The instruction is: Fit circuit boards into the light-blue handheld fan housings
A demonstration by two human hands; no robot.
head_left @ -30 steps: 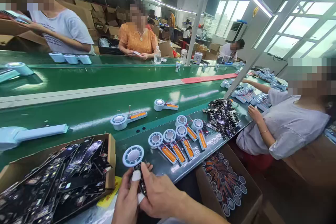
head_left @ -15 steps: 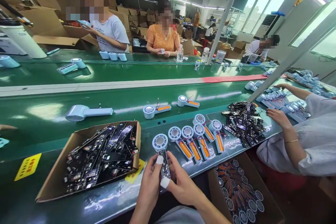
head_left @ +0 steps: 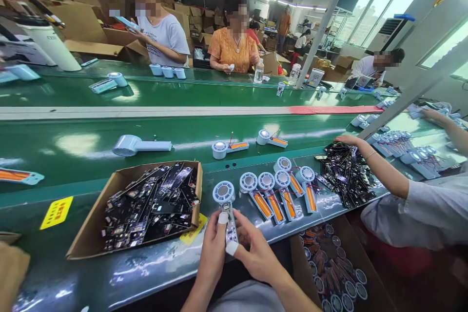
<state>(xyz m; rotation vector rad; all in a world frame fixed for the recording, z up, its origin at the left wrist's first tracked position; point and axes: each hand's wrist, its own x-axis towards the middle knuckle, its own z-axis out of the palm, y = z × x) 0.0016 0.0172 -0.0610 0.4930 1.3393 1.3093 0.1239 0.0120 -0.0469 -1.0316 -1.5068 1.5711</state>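
Observation:
Both hands are closed on a light-blue handheld fan (head_left: pixel 223 191), its round head pointing away from me. A dark circuit board (head_left: pixel 230 228) lies along its handle. My left hand (head_left: pixel 212 243) wraps the handle's left side, with its white-covered thumb at the board's upper end. From the right, my right hand (head_left: pixel 258 251) grips the lower end, its thumb also capped in white. Both hands' fingertips under the handle are hidden. Just right of the held fan lie several open fan halves (head_left: pixel 266 183) with orange batteries and red wires.
A cardboard box (head_left: pixel 86 228) of circuit boards stands at left; a loose board pile (head_left: pixel 345 173) lies at right. Fan parts (head_left: pixel 220 150) sit on the green conveyor (head_left: pixel 190 129). A co-worker's hand (head_left: pixel 347 140) touches the pile. Below, a carton (head_left: pixel 360 253) holds more fan halves.
The view has shifted slightly. My hands still hold the fan, its board tilted a little differently. The co-worker's hand has moved onto the board pile. A fan half has appeared at far left.

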